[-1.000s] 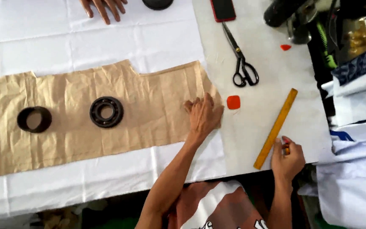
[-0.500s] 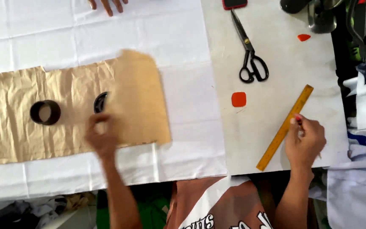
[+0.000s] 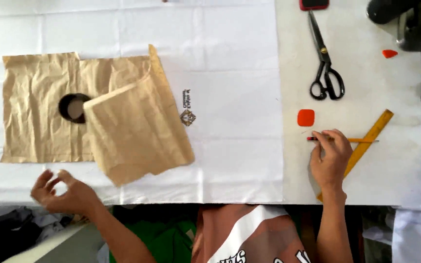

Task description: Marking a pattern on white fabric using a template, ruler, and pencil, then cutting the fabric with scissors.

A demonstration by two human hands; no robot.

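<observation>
1. My right hand [image 3: 331, 158] lay on the bare tabletop, its fingertips pinched together on a thin pencil [image 3: 342, 140] — red at the end I held, orange further along — which lay crosswise over the yellow ruler [image 3: 366, 143].
2. I judged that the grip was low and near the end so the pencil could be lifted cleanly off the ruler.
3. My left hand [image 3: 64, 195] hung at the near table edge, fingers curled but apart, holding nothing.
4. The brown paper [image 3: 40, 112] lay on the white cloth [image 3: 230, 58], its right part folded back over itself; the flap [image 3: 137, 131] half covered a dark ring [image 3: 72, 107], which probably weighed the sheet down.
5. An orange chalk [image 3: 306, 117] sat just above my right hand, the scissors [image 3: 325, 63] beyond it — both within reach.
6. Whether anything else lay under the flap I could not tell; the things at the top right corner were cut off.
</observation>
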